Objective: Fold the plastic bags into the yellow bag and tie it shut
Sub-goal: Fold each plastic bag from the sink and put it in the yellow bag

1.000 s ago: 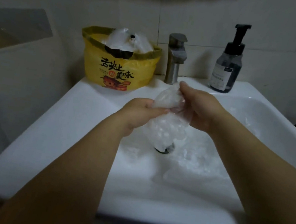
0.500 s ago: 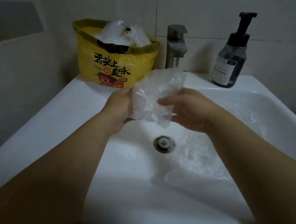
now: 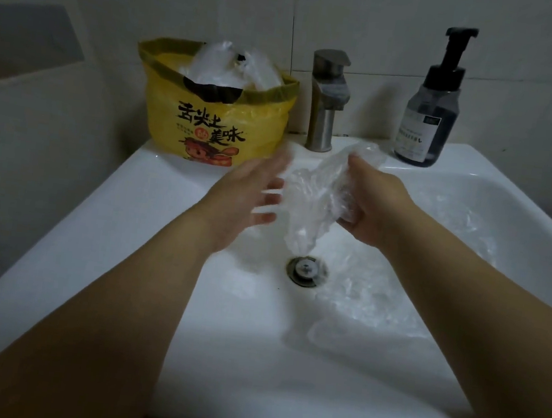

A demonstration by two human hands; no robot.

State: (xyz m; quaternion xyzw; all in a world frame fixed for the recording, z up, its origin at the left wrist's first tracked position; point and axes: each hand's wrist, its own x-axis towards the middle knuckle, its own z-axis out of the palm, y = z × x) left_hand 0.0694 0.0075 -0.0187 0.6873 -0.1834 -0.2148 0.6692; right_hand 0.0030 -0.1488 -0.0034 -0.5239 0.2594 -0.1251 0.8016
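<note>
My R hand (image 3: 378, 207) pinches clear bag (image 3: 310, 195), hanging lengthwise down; L hand (image 3: 244, 193), fingers spread, just left of it, nearer yellow bag (image 3: 208, 127) at back-left.

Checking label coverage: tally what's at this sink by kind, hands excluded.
yellow bag: 1
faucet: 1
pump bottle: 1
drain: 1
clear bag gripped by the right hand: 1
crumpled plastic in the yellow bag and loose plastic in the sink: too bunched to count
total counted: 5
</note>
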